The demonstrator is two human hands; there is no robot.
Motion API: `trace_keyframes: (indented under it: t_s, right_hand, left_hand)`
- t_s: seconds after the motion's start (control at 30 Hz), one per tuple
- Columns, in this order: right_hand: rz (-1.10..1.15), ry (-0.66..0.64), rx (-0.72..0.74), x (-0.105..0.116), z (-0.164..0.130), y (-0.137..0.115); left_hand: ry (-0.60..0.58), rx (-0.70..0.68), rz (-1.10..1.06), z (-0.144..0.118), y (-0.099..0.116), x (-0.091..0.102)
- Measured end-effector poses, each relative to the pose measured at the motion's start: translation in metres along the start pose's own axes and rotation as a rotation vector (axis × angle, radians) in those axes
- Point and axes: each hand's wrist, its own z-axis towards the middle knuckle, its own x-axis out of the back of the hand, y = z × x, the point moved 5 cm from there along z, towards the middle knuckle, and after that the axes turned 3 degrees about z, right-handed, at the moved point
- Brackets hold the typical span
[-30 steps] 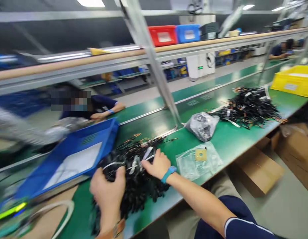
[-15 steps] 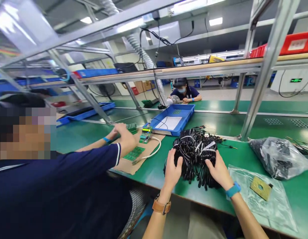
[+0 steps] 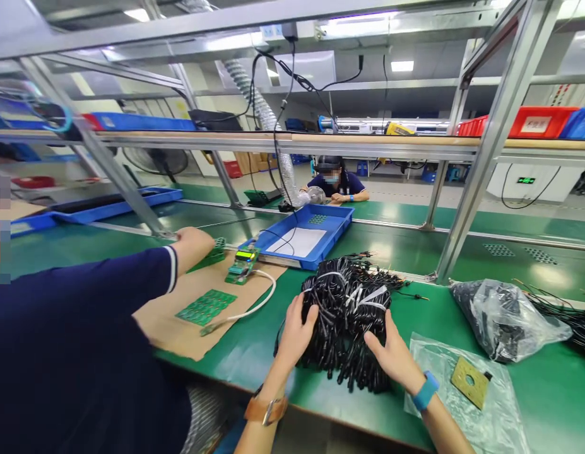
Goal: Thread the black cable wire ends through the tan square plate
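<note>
Bundles of black cables (image 3: 337, 321), tied with white ties, lie side by side on the green bench in front of me. My left hand (image 3: 295, 331) rests against their left side, fingers stretched out and thumb apart. Against the right side is my right hand (image 3: 391, 353), its thumb spread over the cables and its fingers extended. Neither hand is closed around a bundle. The black connector ends hang toward me, while thin wire ends point away at the back.
A blue tray (image 3: 337, 236) with white paper stands behind the cables. At right are a bag of black parts (image 3: 507, 321) and a yellowish board (image 3: 471, 381) on clear plastic. Left, a co-worker's arm (image 3: 150, 277) reaches over circuit boards (image 3: 207, 307). A metal post (image 3: 481, 151) rises right.
The view has turned slightly right, shifting everything left and a little lower in the picture. My hands stay at the cables' sides. The co-worker's head has mostly left the view.
</note>
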Motion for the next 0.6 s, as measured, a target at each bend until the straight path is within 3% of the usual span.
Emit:
trace_keyframes:
  t_s: [0.13,0.2,0.27,0.37,0.43,0.5,0.6]
  right_hand:
    - [0.096,-0.104,0.105,0.07,-0.038,-0.007]
    - [0.068,0.006,0.15,0.118,-0.053,-0.009]
    - [-0.013,0.274,0.156,0.18,-0.062,-0.002]
    - [-0.186,0.739,0.111,0.288,-0.075,0.028]
    - [-0.362,0.941,0.043,0.354,-0.083,0.06]
    - [-0.657,0.903,-0.074,0.404,-0.08,0.102]
    - [-1.037,0.717,-0.227,0.451,-0.072,0.17]
  left_hand:
    - [0.09,0.044,-0.01,-0.03,0.023,0.021]
    - [0.237,-0.034,-0.004,-0.05,0.047,0.032]
    - [0.343,-0.125,-0.013,-0.069,0.073,0.035]
    - [0.264,-0.286,-0.06,-0.087,0.108,0.012]
    - [0.213,-0.449,-0.093,-0.097,0.13,-0.011]
    - [0.056,-0.58,-0.071,-0.104,0.146,-0.042]
    - [-0.232,-0.667,0.025,-0.11,0.155,-0.086]
